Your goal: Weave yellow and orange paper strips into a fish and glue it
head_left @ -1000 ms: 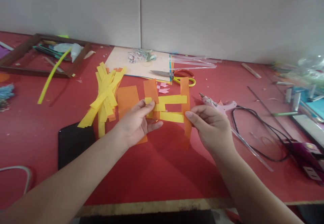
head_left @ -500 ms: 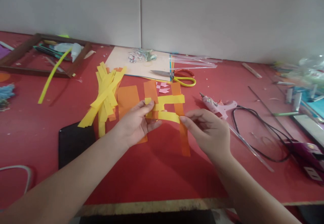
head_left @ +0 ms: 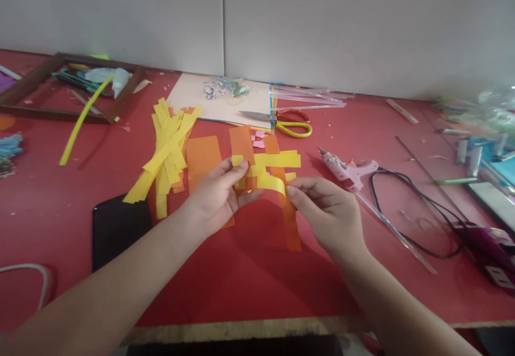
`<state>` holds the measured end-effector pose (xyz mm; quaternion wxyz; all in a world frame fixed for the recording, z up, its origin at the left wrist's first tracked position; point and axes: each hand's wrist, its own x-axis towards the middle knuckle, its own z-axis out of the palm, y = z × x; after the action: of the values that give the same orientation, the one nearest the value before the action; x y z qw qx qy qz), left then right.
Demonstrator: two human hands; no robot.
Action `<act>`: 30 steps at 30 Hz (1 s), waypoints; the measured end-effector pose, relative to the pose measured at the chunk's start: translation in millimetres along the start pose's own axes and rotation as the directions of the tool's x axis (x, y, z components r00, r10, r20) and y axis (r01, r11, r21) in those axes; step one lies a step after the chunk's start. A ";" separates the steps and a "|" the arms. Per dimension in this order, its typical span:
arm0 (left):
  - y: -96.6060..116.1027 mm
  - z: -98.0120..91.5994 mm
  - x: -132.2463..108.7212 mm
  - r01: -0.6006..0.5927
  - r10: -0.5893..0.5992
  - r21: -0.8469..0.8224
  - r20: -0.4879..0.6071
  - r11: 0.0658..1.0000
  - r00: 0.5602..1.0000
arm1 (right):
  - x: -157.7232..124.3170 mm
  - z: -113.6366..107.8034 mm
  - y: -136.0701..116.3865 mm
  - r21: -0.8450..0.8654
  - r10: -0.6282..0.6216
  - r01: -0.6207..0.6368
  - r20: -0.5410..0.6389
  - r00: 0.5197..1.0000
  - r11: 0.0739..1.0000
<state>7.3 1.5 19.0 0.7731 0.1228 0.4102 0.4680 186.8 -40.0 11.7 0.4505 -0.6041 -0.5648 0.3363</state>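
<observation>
left hand point(head_left: 211, 197): holding; thumb on top pinches the left orange strip point(head_left: 240, 138) and the yellow pieces crossing it.
right hand point(head_left: 333, 208): holding; thumb and forefinger, nearly closed, grip the end of the lower yellow strip point(head_left: 271, 183) beside the right orange strip point(head_left: 292, 230).
lower yellow strip: bowed between the two hands.
upper yellow strip point(head_left: 281, 160): lies across the right orange strip, its free end past that strip's right edge.
right orange strip: slants down toward the near edge of the table; upper end level with the left orange strip, lower part below the right fingertips.
position of work: in the hands, in front of the person, above the red table point(head_left: 241, 281).
orange sheet point(head_left: 203, 154): on the table, partly behind the left hand.
strip pile point(head_left: 169, 149): yellow strips heaped across one another, some orange beneath; left of the orange sheet.
black flat object point(head_left: 116, 232): near the left forearm, partly covered by it; kind cannot be told.
pink scraps point(head_left: 258, 144): just beyond the held strips.
scissors point(head_left: 255, 115): beyond the scraps, blades partly over the pale sheet point(head_left: 187, 95).
glue gun point(head_left: 341, 171): right of the right hand, on its side, nozzle pointing away.
wooden frame point(head_left: 56, 113): far left, a white bottle point(head_left: 119, 81) within it.
</observation>
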 end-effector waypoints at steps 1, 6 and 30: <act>-0.2 0.3 -0.1 0.005 -0.005 0.016 0.011 1.000 1.000 | -0.6 0.9 0.2 -0.010 -0.006 0.006 0.003 1.000 1.000; -2.5 0.3 0.2 -0.007 0.001 0.091 0.065 0.996 0.998 | -3.0 4.3 0.4 -0.025 -0.015 0.015 0.003 1.000 1.000; -8.8 -4.3 0.9 -0.103 0.084 0.270 0.083 0.957 0.993 | 0.2 1.1 -2.1 0.094 0.216 -0.221 0.058 0.975 0.971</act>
<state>9.7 -3.3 10.8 0.7395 0.2643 0.4373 0.4382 185.0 -39.7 13.2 0.4270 -0.6311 -0.4880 0.4257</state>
